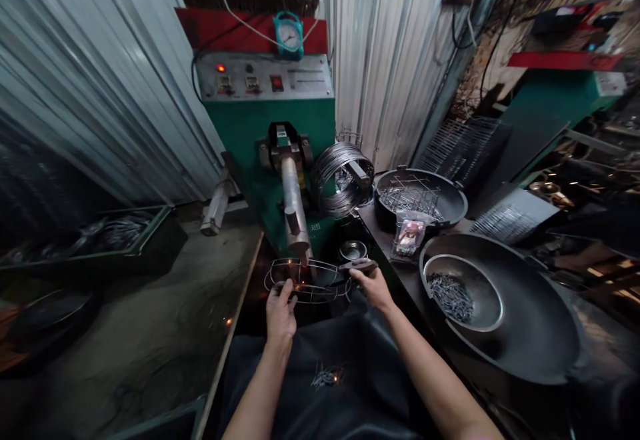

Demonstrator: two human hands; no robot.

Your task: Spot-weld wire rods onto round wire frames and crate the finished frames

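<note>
While L hand (281,311) grips wire frame (323,291), sparks fly.

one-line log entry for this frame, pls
left hand: on wire frame | right hand: at frame's right end, flat dark piece in fingers | welder-like machine: red lamp lit | sparks: below its arm
</note>
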